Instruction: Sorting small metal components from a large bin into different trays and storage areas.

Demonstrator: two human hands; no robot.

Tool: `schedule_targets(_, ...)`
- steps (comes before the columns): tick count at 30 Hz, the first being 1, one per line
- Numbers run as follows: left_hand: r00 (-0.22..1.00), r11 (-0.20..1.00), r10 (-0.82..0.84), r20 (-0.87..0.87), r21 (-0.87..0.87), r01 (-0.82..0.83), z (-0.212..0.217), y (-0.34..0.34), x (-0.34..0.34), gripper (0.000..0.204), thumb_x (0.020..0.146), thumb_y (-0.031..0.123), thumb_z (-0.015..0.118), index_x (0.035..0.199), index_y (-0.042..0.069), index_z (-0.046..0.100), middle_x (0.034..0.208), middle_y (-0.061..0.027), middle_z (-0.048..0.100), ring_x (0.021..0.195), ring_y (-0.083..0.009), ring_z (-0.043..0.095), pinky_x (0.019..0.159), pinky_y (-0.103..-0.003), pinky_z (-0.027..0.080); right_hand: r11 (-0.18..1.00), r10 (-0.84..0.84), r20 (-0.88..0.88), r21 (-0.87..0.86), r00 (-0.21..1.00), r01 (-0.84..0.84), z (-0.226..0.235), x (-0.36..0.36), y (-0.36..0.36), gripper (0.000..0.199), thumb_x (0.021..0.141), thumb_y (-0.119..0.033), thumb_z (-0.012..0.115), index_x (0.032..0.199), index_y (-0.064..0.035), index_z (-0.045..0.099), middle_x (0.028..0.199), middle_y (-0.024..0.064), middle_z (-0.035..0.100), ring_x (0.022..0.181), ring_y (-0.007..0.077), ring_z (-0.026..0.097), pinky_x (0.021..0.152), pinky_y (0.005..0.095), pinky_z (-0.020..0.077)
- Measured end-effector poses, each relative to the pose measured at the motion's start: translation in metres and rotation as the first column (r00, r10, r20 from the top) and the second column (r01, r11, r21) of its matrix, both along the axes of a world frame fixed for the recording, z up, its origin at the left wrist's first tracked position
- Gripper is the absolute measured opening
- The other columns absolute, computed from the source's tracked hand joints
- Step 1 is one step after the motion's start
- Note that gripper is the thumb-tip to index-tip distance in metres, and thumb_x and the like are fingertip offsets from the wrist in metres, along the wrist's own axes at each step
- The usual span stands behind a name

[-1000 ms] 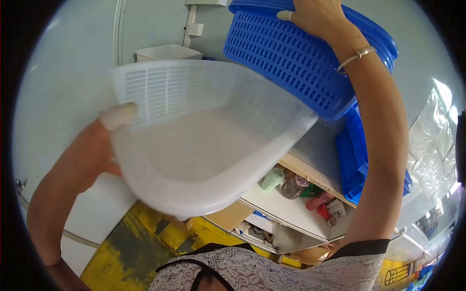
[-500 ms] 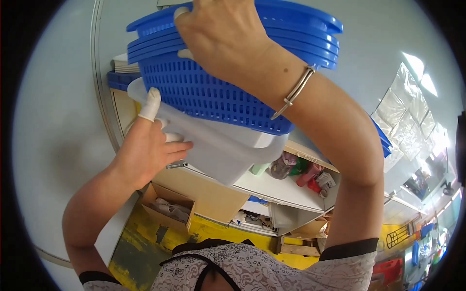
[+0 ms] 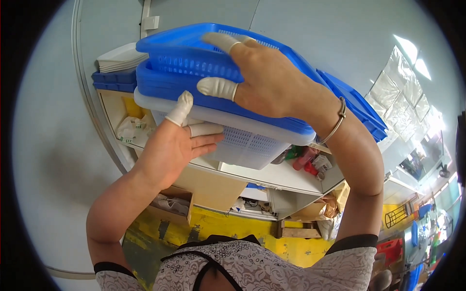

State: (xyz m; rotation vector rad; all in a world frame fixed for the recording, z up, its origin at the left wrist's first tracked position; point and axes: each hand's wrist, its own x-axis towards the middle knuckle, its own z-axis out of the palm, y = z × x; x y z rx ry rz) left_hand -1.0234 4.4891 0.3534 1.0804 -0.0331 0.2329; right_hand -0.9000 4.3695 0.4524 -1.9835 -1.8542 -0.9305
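Note:
A white perforated plastic basket sits nested under two blue perforated baskets, held overhead against a shelf. My left hand presses up on the white basket's underside and rim, with white finger cots on thumb and forefinger. My right hand lies flat over the side of the blue baskets, fingers spread, also wearing finger cots. A metal bangle circles my right wrist.
More blue trays and white trays are stacked at the left on a white shelf unit. Another blue tray sits to the right. Small bottles and packets lie on the shelf. The floor is yellow.
The white basket has moved up and nested under the blue ones. My left hand shifted from its rim to its underside, and my right hand now lies flat on the blue stack.

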Motion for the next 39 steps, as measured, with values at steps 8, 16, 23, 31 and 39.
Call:
schedule_targets(8,0.991,0.997,-0.009,-0.130,0.077,0.019,-0.002,-0.040,0.022,0.073,0.083,0.063,0.044,0.129,0.006,0.039,0.121,-0.0152,0.050,0.110,-0.0280,0.048,0.098,-0.045,0.029,0.978,-0.204,0.040,-0.038,0.978,0.205,-0.007,0.008,-0.056,0.035,0.088,-0.031,0.053,0.110,-0.0041,0.058,0.069,0.0201,0.060,0.064,0.0378,0.059,0.063,0.0415,0.0483)
schedule_targets(16,0.983,0.987,-0.120,-0.141,0.086,0.132,0.016,-0.089,0.058,0.062,0.088,0.058,0.038,0.125,0.009,0.043,0.125,-0.0100,0.050,0.111,-0.0263,0.052,0.091,-0.040,0.035,0.967,-0.256,0.067,0.016,0.964,0.256,0.002,0.036,-0.098,0.032,0.089,-0.028,0.053,0.110,-0.0059,0.059,0.068,0.0189,0.060,0.061,0.0374,0.057,0.058,0.0412,0.0469)
schedule_targets(23,0.961,0.962,-0.259,-0.098,-0.109,0.249,0.005,-0.131,0.072,0.055,0.088,0.047,0.048,0.126,0.008,0.042,0.123,-0.0097,0.051,0.111,-0.0261,0.052,0.089,-0.037,0.037,0.959,-0.280,0.065,-0.031,0.958,0.282,-0.007,0.047,-0.128,0.032,0.088,-0.026,0.053,0.114,-0.0065,0.056,0.064,0.0185,0.058,0.058,0.0350,0.059,0.057,0.0383,0.0469)
schedule_targets(31,0.886,0.915,-0.381,0.266,-0.027,0.402,-0.014,-0.171,0.070,0.063,0.090,0.046,0.046,0.131,-0.001,0.033,0.128,-0.0149,0.042,0.123,-0.0248,0.036,0.100,-0.036,0.030,0.936,-0.347,-0.051,-0.085,0.936,0.342,-0.010,0.019,-0.183,0.037,0.091,-0.025,0.048,0.119,-0.0006,0.052,0.074,0.0201,0.062,0.059,0.0278,0.062,0.062,0.0354,0.0505)
schedule_targets(39,0.909,0.943,-0.329,0.256,0.040,0.331,-0.013,-0.154,0.111,0.059,0.089,0.044,0.047,0.123,-0.002,0.038,0.119,-0.0145,0.046,0.111,-0.0232,0.044,0.092,-0.035,0.035,0.869,-0.491,-0.034,0.054,0.870,0.492,-0.016,0.060,-0.156,0.032,0.089,-0.023,0.052,0.116,-0.0052,0.056,0.066,0.0204,0.059,0.058,0.0273,0.062,0.054,0.0367,0.0474)
